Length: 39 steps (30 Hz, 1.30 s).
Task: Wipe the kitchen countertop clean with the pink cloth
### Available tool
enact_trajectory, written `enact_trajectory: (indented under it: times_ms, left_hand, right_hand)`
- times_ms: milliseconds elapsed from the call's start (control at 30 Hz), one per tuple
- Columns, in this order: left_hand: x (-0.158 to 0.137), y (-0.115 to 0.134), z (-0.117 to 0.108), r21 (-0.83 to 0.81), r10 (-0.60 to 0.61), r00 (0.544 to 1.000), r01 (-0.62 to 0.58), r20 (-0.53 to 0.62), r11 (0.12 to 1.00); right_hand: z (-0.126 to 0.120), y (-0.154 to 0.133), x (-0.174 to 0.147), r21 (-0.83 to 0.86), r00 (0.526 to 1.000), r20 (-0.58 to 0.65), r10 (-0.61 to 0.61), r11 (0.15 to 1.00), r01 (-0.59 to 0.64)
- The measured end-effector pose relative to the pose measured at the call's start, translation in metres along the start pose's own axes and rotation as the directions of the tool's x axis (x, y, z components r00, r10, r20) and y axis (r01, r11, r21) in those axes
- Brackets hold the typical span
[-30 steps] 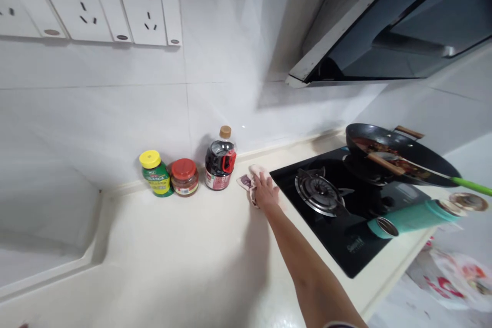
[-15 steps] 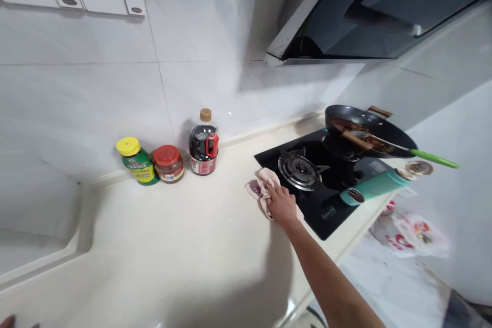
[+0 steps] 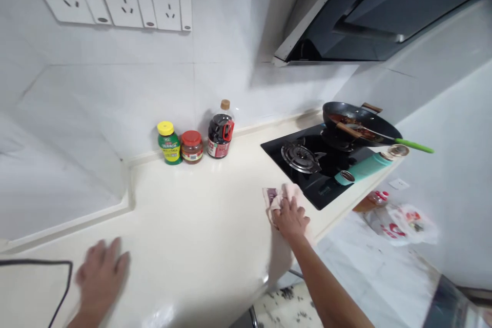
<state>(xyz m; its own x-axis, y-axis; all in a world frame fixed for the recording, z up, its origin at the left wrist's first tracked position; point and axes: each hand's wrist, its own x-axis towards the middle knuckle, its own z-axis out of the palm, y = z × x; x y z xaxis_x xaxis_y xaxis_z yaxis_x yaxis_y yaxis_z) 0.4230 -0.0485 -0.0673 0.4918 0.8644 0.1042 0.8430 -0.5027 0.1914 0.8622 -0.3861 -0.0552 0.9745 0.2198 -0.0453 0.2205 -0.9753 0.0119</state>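
My right hand (image 3: 291, 219) presses a pale pink cloth (image 3: 293, 191) with a purple patch onto the cream countertop (image 3: 192, 215). Bunched fabric shows past its fingers, just left of the gas hob's front corner. On the left, my left hand (image 3: 100, 277) is slightly blurred, its fingers spread over the counter and nothing in them. A black gas hob (image 3: 321, 189) lies beyond the cloth, with its nearer burner (image 3: 301, 158) bare.
Along the wall stand a green jar (image 3: 169, 146) with a yellow lid, a red-lidded jar (image 3: 191, 147) and a dark sauce bottle (image 3: 220, 136). A wok (image 3: 384, 124) with food and a green-handled spatula (image 3: 415, 145) sits on the hob, near a teal flask (image 3: 367, 166). The range hood (image 3: 346, 25) overhangs.
The view has swung left. My left hand has come further into view over the counter. My right hand has drawn the cloth away from the burner, toward the counter's front edge.
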Motion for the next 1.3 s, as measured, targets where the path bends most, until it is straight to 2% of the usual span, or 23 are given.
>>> enact_trajectory:
  times_ms: [67, 133, 200, 267, 333, 367, 400, 433, 467, 500, 567, 600, 633, 667, 733, 767, 833, 933, 1033, 1100, 1167, 1233, 1300]
  left_hand:
    - [-0.002, 0.033, 0.006, -0.068, 0.143, 0.990, -0.143, -0.016, 0.987]
    - [-0.003, 0.065, 0.013, -0.141, 0.269, 0.963, -0.267, -0.009, 0.953]
    - [-0.003, 0.086, 0.021, -0.190, 0.336, 0.942, -0.329, 0.002, 0.925]
    - [-0.004, 0.092, 0.027, -0.196, 0.377, 0.926, -0.369, 0.004, 0.909]
    - [-0.007, 0.085, 0.031, -0.181, 0.450, 0.893, -0.442, 0.000, 0.878]
    - [-0.009, 0.079, 0.032, -0.174, 0.494, 0.869, -0.487, -0.005, 0.856]
    - [-0.010, 0.073, 0.033, -0.171, 0.533, 0.846, -0.527, -0.011, 0.833]
    - [-0.012, 0.067, 0.033, -0.172, 0.562, 0.827, -0.556, -0.018, 0.813]
    - [-0.014, 0.063, 0.033, -0.176, 0.576, 0.817, -0.571, -0.024, 0.802]
    - [-0.017, 0.061, 0.032, -0.179, 0.574, 0.819, -0.569, -0.030, 0.803]
    - [-0.023, 0.062, 0.031, -0.181, 0.551, 0.834, -0.546, -0.026, 0.818]
    - [-0.029, 0.063, 0.031, -0.181, 0.542, 0.840, -0.536, -0.020, 0.824]
    - [-0.036, 0.065, 0.030, -0.182, 0.539, 0.842, -0.532, -0.012, 0.827]
    - [-0.044, 0.065, 0.029, -0.187, 0.542, 0.840, -0.533, -0.005, 0.825]
    - [-0.064, 0.065, 0.027, -0.211, 0.563, 0.827, -0.548, 0.010, 0.809]
    - [-0.075, 0.063, 0.026, -0.231, 0.572, 0.820, -0.553, 0.016, 0.800]
    - [-0.097, 0.057, 0.023, -0.291, 0.577, 0.816, -0.546, 0.027, 0.786]
    - [-0.126, 0.050, 0.018, -0.441, 0.555, 0.831, -0.486, 0.035, 0.755]
    - [-0.149, 0.051, 0.012, -0.639, 0.517, 0.852, -0.357, 0.075, 0.681]
    - [-0.163, 0.054, 0.006, -0.758, 0.492, 0.855, -0.213, 0.161, 0.617]
    - [-0.174, 0.057, 0.002, -0.829, 0.462, 0.845, -0.041, 0.269, 0.558]
    - [-0.182, 0.057, -0.001, -0.853, 0.420, 0.835, 0.104, 0.354, 0.512]
    - [-0.186, 0.054, -0.001, -0.857, 0.381, 0.831, 0.200, 0.405, 0.475]
  right_hand:
    - [-0.005, -0.041, -0.035, -0.003, 0.982, 0.035, -0.185, 0.983, 0.185]
    - [-0.005, -0.083, -0.087, 0.020, 0.915, 0.070, -0.397, 0.918, 0.397]
    - [0.000, -0.118, -0.154, 0.098, 0.806, 0.102, -0.584, 0.812, 0.576]
    - [0.008, -0.138, -0.223, 0.223, 0.667, 0.111, -0.737, 0.672, 0.706]
    - [0.016, -0.141, -0.278, 0.347, 0.523, 0.092, -0.847, 0.520, 0.780]
    - [0.019, -0.137, -0.296, 0.392, 0.476, 0.084, -0.876, 0.468, 0.792]
    - [0.021, -0.128, -0.305, 0.420, 0.460, 0.083, -0.884, 0.450, 0.788]
    - [0.022, -0.117, -0.306, 0.427, 0.481, 0.093, -0.872, 0.472, 0.772]
    - [0.022, -0.102, -0.299, 0.412, 0.535, 0.110, -0.838, 0.528, 0.743]
    - [0.022, -0.085, -0.284, 0.375, 0.616, 0.124, -0.778, 0.612, 0.696]
    - [0.019, -0.043, -0.242, 0.258, 0.812, 0.122, -0.570, 0.809, 0.529]
    - [0.018, -0.021, -0.219, 0.195, 0.900, 0.094, -0.426, 0.894, 0.403]
    - [0.016, 0.000, -0.196, 0.147, 0.958, 0.068, -0.280, 0.952, 0.268]
    - [0.014, 0.019, -0.175, 0.117, 0.987, 0.044, -0.152, 0.982, 0.146]
    - [0.012, 0.044, -0.148, 0.093, 1.000, 0.009, 0.021, 0.995, -0.022]
    - [0.012, 0.049, -0.142, 0.083, 0.998, -0.008, 0.068, 0.994, -0.067]
    - [0.012, 0.044, -0.148, 0.054, 0.996, -0.035, 0.083, 0.995, -0.081]
    - [0.017, 0.009, -0.198, 0.012, 0.997, -0.036, -0.067, 0.998, 0.067]
    - [0.024, -0.032, -0.269, 0.088, 0.947, -0.005, -0.321, 0.943, 0.320]
    - [0.028, -0.053, -0.310, 0.235, 0.888, 0.017, -0.460, 0.865, 0.443]
    - [0.030, -0.068, -0.337, 0.455, 0.832, 0.046, -0.552, 0.753, 0.475]
    - [0.027, -0.078, -0.348, 0.699, 0.805, 0.083, -0.588, 0.610, 0.373]
    - [0.019, -0.081, -0.347, 0.881, 0.809, 0.140, -0.571, 0.444, 0.161]
